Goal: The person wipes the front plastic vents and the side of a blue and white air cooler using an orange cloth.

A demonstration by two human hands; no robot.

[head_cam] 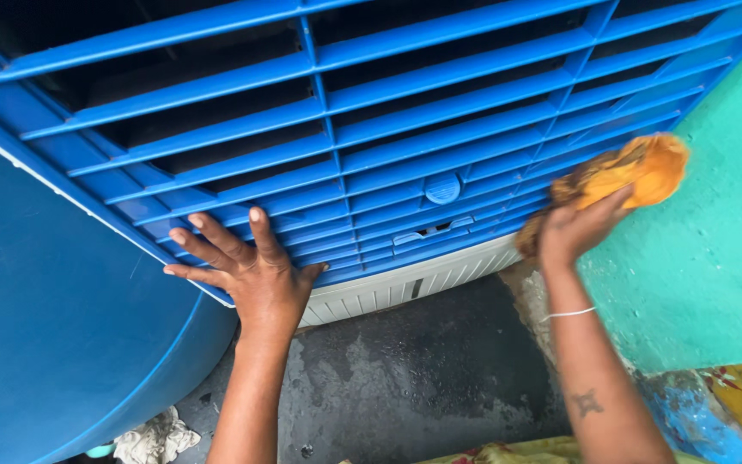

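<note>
A large blue louvred grille of an air cooler fills the upper view, with a white vented base strip below it. My left hand lies flat on the lower left slats, fingers spread, holding nothing. My right hand grips an orange-yellow cloth and presses it against the grille's right edge, beside the green wall. A thin white band circles my right wrist.
A big blue drum stands at the left, touching the cooler's side. A green painted wall runs along the right. Wet dark concrete floor lies below. A crumpled white rag sits by the drum's base. Patterned fabric shows at bottom right.
</note>
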